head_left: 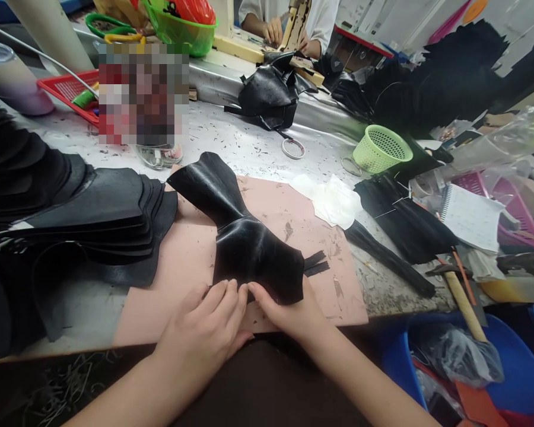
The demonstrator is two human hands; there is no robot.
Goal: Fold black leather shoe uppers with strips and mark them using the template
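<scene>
A shiny black leather piece (260, 246), with a seam across its narrow waist, lies on a pink board (293, 213) at the table's front. My left hand (209, 320) pinches its near edge, fingers bunched together. Close beside it, my right hand (289, 308) grips the same edge, thumb on top and the other fingers hidden beneath the leather. Two short black strips (315, 264) stick out from under the piece on the right. To the left, a thick stack of black leather pieces (102, 207) overlaps the board.
White paper pieces (336, 200) and black strips (400, 219) lie right of the board. Behind are a tape roll (292, 149), a green basket (382, 149) and a black leather item (269, 95). A hammer (465, 302) rests above a blue bin (400, 350). Another person's hands (273, 31) are at the back.
</scene>
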